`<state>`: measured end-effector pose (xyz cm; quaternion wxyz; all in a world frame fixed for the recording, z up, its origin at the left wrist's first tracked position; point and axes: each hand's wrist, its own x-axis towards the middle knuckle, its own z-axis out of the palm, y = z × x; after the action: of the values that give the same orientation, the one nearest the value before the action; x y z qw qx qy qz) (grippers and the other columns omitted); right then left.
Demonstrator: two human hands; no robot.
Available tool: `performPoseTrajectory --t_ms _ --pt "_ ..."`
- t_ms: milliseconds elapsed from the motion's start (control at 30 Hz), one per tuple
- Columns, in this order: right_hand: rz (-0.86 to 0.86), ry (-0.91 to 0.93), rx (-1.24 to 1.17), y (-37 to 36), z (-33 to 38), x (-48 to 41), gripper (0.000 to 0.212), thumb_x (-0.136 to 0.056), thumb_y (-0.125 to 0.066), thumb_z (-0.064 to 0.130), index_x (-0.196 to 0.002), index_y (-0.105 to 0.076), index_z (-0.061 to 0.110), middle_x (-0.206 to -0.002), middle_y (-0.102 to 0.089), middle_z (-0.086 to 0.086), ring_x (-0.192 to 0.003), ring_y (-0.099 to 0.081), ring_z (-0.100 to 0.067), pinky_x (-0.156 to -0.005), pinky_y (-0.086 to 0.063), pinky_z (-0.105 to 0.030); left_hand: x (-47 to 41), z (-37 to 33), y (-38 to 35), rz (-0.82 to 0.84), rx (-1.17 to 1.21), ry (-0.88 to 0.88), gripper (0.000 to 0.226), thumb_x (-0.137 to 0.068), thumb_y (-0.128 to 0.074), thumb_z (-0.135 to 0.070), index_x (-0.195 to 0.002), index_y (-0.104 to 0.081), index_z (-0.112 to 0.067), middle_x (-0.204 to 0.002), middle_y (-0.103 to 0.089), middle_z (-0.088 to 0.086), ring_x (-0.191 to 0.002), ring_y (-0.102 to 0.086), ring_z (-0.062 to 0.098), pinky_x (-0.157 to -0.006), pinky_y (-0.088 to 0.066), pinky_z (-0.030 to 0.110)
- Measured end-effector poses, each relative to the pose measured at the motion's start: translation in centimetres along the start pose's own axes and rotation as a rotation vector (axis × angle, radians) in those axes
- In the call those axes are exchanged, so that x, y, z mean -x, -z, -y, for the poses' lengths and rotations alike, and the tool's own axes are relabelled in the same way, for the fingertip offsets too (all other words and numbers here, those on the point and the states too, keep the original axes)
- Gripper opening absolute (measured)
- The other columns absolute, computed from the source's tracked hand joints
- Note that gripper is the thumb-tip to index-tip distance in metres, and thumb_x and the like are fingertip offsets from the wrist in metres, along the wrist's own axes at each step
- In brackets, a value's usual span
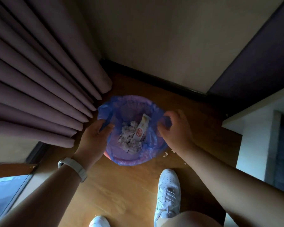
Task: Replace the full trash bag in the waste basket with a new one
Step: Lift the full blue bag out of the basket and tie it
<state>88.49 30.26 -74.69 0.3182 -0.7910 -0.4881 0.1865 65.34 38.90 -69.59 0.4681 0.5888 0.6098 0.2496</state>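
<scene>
A round waste basket [107, 157] stands on the wooden floor in the room's corner, lined with a blue trash bag [131, 159] whose edge is folded over the rim. Inside lie crumpled white paper scraps [129, 136] and a long white wrapper [140, 128]. My left hand [95, 136] grips the bag's edge at the left rim, thumb inside and fingers outside. My right hand [175, 126] pinches bunched blue plastic at the right rim, fingers curled round it.
Purple curtains [39, 79] hang close on the left, touching the basket's side. A wall with dark baseboard [154, 79] lies behind. White furniture [256, 128] stands at the right. Small paper crumbs [166, 154] lie on the floor. My white shoes [169, 194] stand in front.
</scene>
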Motion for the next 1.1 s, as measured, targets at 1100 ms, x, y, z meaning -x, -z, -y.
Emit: performPoseTrajectory --t_ms 1100 --pt "0.023 0.069 -0.289 3.2 5.6 -3.2 0.014 -0.097 -0.051 0.027 -0.098 -0.064 0.02 -0.078 -0.061 0.008 -0.071 -0.06 -0.008 -0.064 -0.046 -0.025 -0.3 -7.8 0.9 -0.16 -0.094 -0.224 0.014 -0.089 -0.056 -0.037 -0.09 -0.066 -0.028 -0.066 -0.06 0.012 -0.053 -0.049 0.021 -0.051 -0.042 0.042"
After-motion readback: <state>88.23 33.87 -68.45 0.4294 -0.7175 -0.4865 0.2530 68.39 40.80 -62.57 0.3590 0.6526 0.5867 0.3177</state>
